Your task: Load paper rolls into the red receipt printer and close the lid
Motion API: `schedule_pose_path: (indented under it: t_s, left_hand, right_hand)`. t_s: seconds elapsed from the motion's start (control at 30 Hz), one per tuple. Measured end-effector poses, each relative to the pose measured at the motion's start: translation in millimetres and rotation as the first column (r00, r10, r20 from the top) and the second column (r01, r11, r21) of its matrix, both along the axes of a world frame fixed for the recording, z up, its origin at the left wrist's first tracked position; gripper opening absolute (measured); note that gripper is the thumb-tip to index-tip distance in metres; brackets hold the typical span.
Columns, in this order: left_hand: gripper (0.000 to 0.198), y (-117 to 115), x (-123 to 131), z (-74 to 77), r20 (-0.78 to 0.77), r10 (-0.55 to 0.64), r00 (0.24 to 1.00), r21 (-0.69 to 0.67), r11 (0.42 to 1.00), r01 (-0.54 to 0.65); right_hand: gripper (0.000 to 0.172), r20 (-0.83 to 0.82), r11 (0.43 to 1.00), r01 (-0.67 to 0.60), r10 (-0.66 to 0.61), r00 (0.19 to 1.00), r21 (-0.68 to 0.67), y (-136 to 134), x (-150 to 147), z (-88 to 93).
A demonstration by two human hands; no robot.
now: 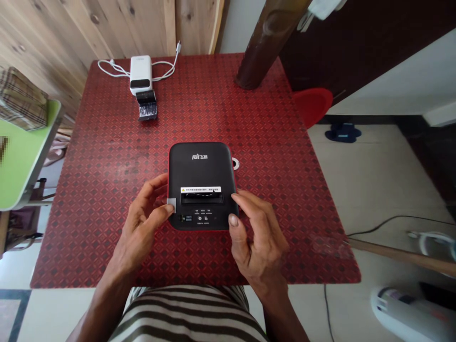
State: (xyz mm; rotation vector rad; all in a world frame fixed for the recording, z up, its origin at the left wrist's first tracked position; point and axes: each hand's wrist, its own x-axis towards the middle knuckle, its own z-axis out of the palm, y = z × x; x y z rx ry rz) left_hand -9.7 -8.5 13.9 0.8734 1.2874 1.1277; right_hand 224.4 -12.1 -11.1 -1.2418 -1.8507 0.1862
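A black receipt printer [200, 171] with red sides and a white warning label over its paper slot lies on the red patterned table. My left hand [144, 213] grips its left side, the thumb on a small grey piece of tape [171, 202] at the edge and the fingers along the side. My right hand [257, 228] holds the lower right edge between the thumb and the other fingers. Just behind the printer's right edge, a small white ring [235, 164] with a dark centre is partly hidden.
A white power bank [140, 71] with a white cable [166, 71] stands at the table's back left, a folded black strip [147, 105] before it. A brown post [261, 52] rises at the back right. A red stool [313, 104] and dark slippers [343, 133] are to the right.
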Motion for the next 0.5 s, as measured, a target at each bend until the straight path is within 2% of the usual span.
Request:
schedule_pose_path:
  t_s: [0.23, 0.5]
  left_hand:
    - [0.048, 2, 7, 2.0, 0.045, 0.094, 0.995, -0.078, 0.993, -0.090]
    - [0.047, 4, 14, 5.0, 0.029, 0.151, 0.988, -0.094, 0.985, -0.147]
  right_hand:
    - [0.050, -0.022, 0.999, 0.038, -0.037, 0.999, 0.033, 0, -1, -5.4]
    - [0.053, -0.024, 0.996, 0.078, -0.077, 0.997, 0.035, -2, -1, -14.4]
